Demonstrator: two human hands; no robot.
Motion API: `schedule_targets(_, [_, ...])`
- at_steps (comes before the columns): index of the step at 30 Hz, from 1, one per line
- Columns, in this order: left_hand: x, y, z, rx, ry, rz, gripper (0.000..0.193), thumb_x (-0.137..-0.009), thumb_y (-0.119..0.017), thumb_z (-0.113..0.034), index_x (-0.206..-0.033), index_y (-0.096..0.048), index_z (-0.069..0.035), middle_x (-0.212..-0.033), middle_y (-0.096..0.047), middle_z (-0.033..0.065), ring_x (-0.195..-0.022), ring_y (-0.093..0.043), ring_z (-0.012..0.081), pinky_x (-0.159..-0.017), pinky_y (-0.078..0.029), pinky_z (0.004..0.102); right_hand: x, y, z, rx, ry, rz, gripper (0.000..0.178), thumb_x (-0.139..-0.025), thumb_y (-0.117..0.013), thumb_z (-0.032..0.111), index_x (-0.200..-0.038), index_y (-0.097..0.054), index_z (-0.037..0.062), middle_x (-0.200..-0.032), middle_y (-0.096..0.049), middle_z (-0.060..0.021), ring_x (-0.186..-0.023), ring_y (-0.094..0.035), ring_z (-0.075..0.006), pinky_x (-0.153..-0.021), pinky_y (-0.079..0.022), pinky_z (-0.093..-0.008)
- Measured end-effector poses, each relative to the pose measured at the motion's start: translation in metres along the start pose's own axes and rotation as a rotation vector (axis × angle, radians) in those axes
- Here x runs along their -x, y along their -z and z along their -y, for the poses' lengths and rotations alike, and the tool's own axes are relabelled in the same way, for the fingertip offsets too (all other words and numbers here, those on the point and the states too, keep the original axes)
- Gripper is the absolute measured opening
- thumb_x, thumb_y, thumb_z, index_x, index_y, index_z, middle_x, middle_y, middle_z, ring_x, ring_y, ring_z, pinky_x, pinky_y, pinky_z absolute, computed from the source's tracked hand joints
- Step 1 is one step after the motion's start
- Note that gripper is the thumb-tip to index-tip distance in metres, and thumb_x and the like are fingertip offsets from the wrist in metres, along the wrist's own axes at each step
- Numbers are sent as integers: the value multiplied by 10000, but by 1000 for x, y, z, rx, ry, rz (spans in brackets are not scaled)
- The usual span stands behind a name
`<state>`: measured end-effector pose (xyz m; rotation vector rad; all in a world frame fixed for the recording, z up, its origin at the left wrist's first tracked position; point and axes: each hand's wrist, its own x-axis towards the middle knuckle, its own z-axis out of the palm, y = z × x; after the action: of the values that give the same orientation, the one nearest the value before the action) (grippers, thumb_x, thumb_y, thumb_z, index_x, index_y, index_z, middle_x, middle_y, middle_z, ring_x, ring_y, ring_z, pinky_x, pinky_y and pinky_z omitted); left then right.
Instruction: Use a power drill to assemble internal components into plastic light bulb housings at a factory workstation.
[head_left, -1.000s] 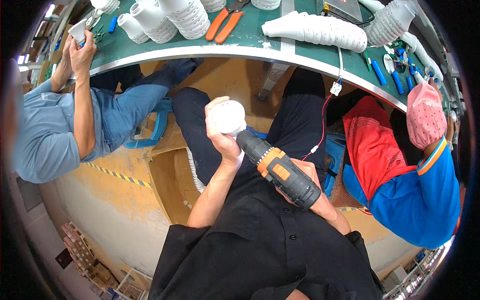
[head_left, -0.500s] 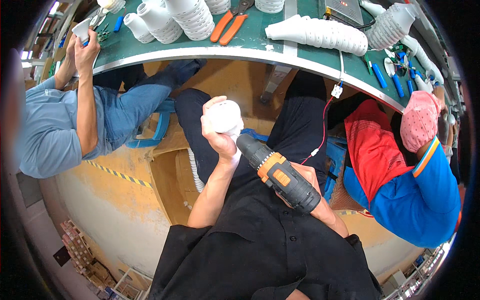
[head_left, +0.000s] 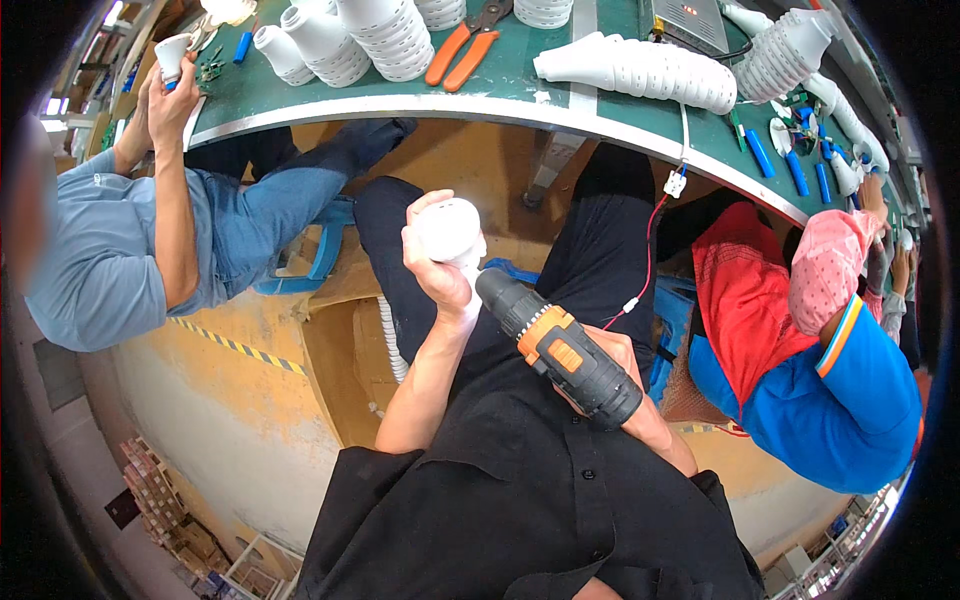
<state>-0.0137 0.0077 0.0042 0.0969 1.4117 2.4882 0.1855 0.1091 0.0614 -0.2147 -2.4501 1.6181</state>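
Housing (head_left: 450, 232): just beyond the nose of the drill (head_left: 567, 357), clasped by the left hand (head_left: 432, 278), the nearer one. The drill's long axis slants toward it. Right hand (head_left: 617, 350) wraps the drill from beneath, mostly hidden. Bit unseen; nose contact cannot be told.

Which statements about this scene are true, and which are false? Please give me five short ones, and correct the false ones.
1. The left hand holds a white bulb-shaped housing. True.
2. Orange-handled pliers lie on the green table. True.
3. The right hand holds the orange-handled pliers. False: it holds a black-and-orange power drill.
4. A row of nested white housings lies sideways on the green table. True.
5. An open cardboard box stands on the green table. False: it is lower down, beside the person's left leg.
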Motion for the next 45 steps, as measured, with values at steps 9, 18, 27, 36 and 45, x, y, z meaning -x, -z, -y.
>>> schedule_targets(9, [-3,2,0,6,-1,0,608,-992,-309,-548,-1167,-563,-24,-892,-630,84,-630,-625,167,-526,-505,275,-3,1,3,-30,19,-14,246,-724,-724,65,-927,-643,-48,-821,-647,-157,-712,-676,-292,-625,-520,-362])
schedule_targets(18, [-16,7,-5,18,-72,-1,605,-1003,-314,-561,-1135,-593,-40,-779,-643,109,-578,-575,188,-497,-455,300,-2,0,3,-31,-5,-29,210,-728,-726,53,-890,-629,-39,-773,-623,-139,-667,-656,-279,-594,-508,-362])
schedule_targets(27, [-16,6,-7,42,-31,-31,608,-1008,-316,-561,-1139,-590,-35,-777,-643,113,-580,-577,183,-499,-460,293,-1,0,4,-33,-15,-25,218,-730,-735,58,-890,-621,-37,-770,-617,-137,-667,-653,-277,-588,-503,-359])
schedule_targets(36, [-6,7,2,48,-2,19,616,-1007,-325,-556,-1175,-575,-19,-794,-653,115,-629,-611,194,-530,-492,296,-1,2,4,-96,-48,-23,244,-725,-743,63,-915,-633,-44,-796,-634,-143,-687,-668,-283,-607,-515,-357])
schedule_targets(45, [-3,4,1,7,1,17,618,-1001,-332,-557,-1182,-575,-18,-796,-654,117,-635,-617,200,-536,-501,305,0,2,2,-98,-46,-21,251,-722,-742,58,-925,-636,-43,-806,-639,-146,-693,-672,-283,-612,-515,-355])
